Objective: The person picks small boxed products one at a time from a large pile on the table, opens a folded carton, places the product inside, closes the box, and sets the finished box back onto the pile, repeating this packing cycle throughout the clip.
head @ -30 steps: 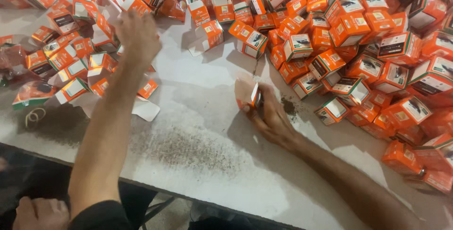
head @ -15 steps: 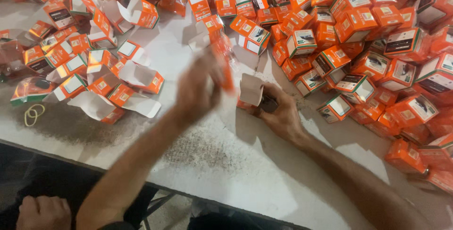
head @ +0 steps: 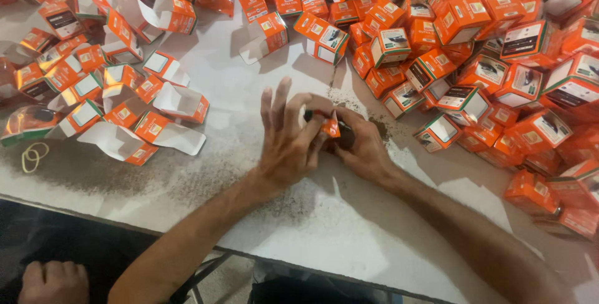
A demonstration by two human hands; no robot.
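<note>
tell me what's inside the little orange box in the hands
Something dark shows at the small orange box between the left hand and right hand. The fingers cover the rest, so its contents cannot be made out.

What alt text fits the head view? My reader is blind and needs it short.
Two hands, left hand and right hand, meet over a small orange carton on a white table. Open flat cartons lie left; a heap of closed orange boxes fills the right.

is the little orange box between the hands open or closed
Open: the small orange box, gripped by the left hand and right hand, has a flap sticking up, with something dark at its mouth. How far in it sits, cannot tell.
</note>
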